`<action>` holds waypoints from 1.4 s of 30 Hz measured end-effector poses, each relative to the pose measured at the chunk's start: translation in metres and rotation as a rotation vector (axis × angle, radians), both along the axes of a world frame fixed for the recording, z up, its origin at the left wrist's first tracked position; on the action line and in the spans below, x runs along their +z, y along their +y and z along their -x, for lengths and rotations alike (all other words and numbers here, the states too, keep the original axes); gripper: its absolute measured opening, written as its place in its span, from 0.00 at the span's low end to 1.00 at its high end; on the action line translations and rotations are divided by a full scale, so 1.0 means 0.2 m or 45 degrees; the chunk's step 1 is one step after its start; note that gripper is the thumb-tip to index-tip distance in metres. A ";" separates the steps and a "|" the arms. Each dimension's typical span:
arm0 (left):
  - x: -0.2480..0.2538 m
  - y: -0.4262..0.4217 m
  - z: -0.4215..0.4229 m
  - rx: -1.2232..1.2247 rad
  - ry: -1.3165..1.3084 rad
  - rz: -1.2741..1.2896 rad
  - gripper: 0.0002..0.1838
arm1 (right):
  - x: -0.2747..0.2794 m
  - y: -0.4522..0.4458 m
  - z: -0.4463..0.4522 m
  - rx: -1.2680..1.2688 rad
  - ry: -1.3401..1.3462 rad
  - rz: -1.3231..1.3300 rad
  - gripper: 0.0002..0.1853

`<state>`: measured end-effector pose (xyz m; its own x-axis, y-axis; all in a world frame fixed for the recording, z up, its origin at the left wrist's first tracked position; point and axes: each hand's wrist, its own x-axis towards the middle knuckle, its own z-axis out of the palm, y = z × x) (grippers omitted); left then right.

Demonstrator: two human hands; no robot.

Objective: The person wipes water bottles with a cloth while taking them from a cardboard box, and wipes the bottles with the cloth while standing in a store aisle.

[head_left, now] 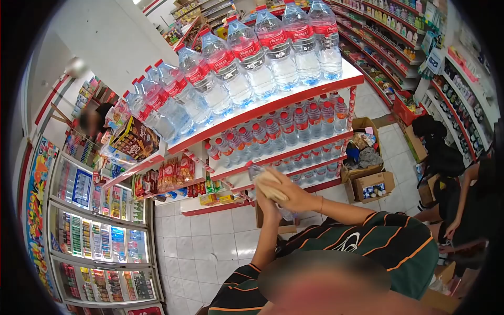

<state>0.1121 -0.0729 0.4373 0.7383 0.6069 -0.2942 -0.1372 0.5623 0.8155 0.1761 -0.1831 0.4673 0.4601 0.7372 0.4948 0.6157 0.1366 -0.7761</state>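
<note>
In front of my chest I hold a clear plastic water bottle point(255, 170), tilted, with its red cap toward the shelf. My left hand point(268, 208) grips it from below, its fingers partly hidden. My right hand point(295, 193) is closed around a pale, cream-coloured cloth point(270, 185) that is pressed against the bottle. Most of the bottle's body is covered by the cloth and my hands. The white shelf unit with red edges point(273, 108) stands just beyond, bearing a row of large water bottles point(247, 55) with red labels on its top.
Smaller bottles point(273, 134) fill the lower shelves. Snack packs point(176, 170) hang at the left end, near glass-door drink fridges point(100, 236). Open cardboard boxes point(374, 187) sit on the tiled floor point(199, 236) at the right. Another person in dark clothes point(475, 205) is close by at the right.
</note>
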 end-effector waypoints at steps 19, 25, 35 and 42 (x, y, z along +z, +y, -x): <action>0.05 0.05 0.13 -0.175 0.178 0.160 0.35 | 0.03 0.15 -0.03 0.072 0.093 0.085 0.39; -0.10 0.24 0.04 0.039 -0.090 0.064 0.35 | 0.09 0.21 0.03 0.101 0.034 0.027 0.37; 0.03 0.21 0.07 -0.195 0.065 0.416 0.36 | 0.06 0.40 -0.17 0.075 0.110 0.050 0.33; 0.22 0.29 0.10 0.129 -0.093 0.205 0.37 | 0.23 0.39 -0.06 0.236 0.216 -0.025 0.32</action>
